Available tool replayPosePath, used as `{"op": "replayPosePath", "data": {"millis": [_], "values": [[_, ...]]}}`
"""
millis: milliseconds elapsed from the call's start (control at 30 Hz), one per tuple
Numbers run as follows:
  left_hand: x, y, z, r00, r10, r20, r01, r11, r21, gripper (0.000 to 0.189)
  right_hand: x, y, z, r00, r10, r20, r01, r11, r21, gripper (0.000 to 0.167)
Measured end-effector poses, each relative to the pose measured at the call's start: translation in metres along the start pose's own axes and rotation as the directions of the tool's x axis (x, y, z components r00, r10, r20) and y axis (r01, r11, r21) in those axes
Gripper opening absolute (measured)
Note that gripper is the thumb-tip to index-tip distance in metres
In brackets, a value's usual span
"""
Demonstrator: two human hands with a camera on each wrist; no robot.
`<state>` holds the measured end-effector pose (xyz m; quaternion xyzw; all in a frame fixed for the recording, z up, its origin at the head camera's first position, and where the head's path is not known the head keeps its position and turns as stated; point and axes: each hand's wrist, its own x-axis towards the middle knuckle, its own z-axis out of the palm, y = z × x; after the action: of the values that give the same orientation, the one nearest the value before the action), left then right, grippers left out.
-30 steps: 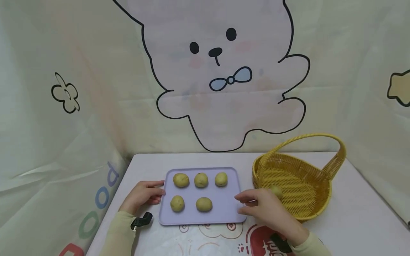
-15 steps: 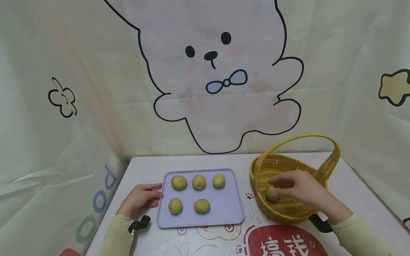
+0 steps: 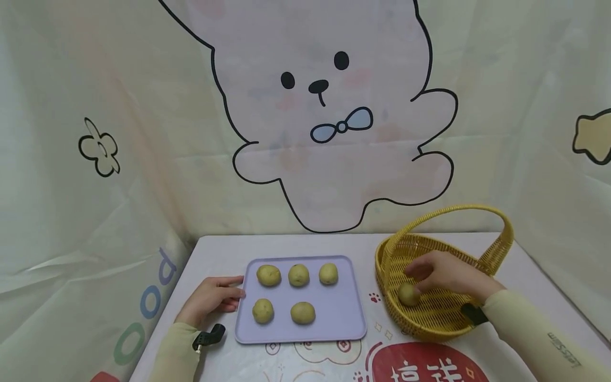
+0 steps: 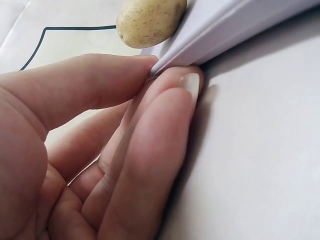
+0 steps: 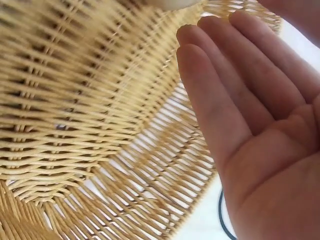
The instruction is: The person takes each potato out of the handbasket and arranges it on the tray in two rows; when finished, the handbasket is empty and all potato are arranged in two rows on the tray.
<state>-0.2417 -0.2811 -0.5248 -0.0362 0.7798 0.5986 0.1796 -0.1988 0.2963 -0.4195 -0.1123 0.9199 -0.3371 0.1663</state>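
My left hand (image 3: 210,300) holds the left rim of a lilac tray (image 3: 336,318), its fingertips meeting at the edge in the left wrist view. Several potatoes lie on the tray in two rows, among them a front one (image 3: 303,313) and one near the left hand (image 4: 150,22). Inside the yellow wicker basket (image 3: 444,315) is a single potato (image 3: 409,294). My right hand (image 3: 446,273) reaches over the basket, thumb close beside that potato. From the right wrist, the fingers (image 5: 215,95) look straight and the potato (image 5: 172,2) shows only at the top edge, beyond the fingertips.
The basket's tall arched handle (image 3: 458,209) rises behind the right hand. A printed cloth with a red patch (image 3: 425,363) covers the front of the table. Behind stands a fabric backdrop (image 3: 320,175) with a cartoon bear.
From beside the tray's right edge, my right hand has moved right to the potato in the basket. The left hand stays at the tray. The head view has shifted slightly.
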Motion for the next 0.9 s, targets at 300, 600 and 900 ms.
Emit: {"op": "replayPosePath", "data": {"millis": [300, 600, 900], "values": [[0.0, -0.001, 0.002, 1.0, -0.009, -0.029, 0.01, 0.999, 0.033, 0.064, 0.01, 0.014, 0.0, 0.995, -0.035, 0.089, 0.036, 0.999, -0.006, 0.048], [0.002, -0.003, 0.0, 1.0, 0.01, 0.005, -0.01, 1.0, 0.006, 0.065, 0.017, 0.016, 0.008, 0.993, -0.065, 0.1, 0.068, 0.997, -0.025, 0.045], [0.001, -0.002, 0.0, 1.0, 0.013, 0.013, -0.012, 1.0, -0.017, 0.065, 0.019, 0.013, 0.009, 0.993, -0.094, 0.066, 0.101, 0.989, -0.111, 0.041]]}}
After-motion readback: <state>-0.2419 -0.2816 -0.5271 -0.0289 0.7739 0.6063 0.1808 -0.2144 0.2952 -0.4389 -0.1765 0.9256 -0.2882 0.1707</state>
